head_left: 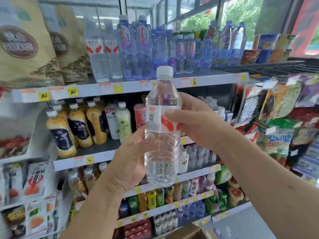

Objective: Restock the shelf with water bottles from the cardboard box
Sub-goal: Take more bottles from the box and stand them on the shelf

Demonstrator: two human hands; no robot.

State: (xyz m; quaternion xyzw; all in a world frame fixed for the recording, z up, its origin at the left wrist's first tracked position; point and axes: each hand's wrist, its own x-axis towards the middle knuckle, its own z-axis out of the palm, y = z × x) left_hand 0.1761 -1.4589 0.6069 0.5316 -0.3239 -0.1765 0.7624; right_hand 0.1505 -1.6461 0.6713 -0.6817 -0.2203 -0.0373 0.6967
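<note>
**Water bottle (162, 152): one unit, held aloft**

Left hand (127, 161): fingers curled round the bottle's clear lower body.
Right hand (195, 125): wrapped round the red-and-white label band.
Bottle: upright, white cap on, in front of the top shelf's (215, 81) front edge.
Top shelf, left of middle: two matching white-capped bottles (101, 54), with blue-labelled water bottles (143, 47) just beside them.
Cardboard box (188, 232): one corner showing at the view's bottom edge.

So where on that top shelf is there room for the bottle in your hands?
The top shelf is bare at its right end, in front of the blue-labelled bottles. Between there and the brown bags, other bottles crowd the front edge.
</note>
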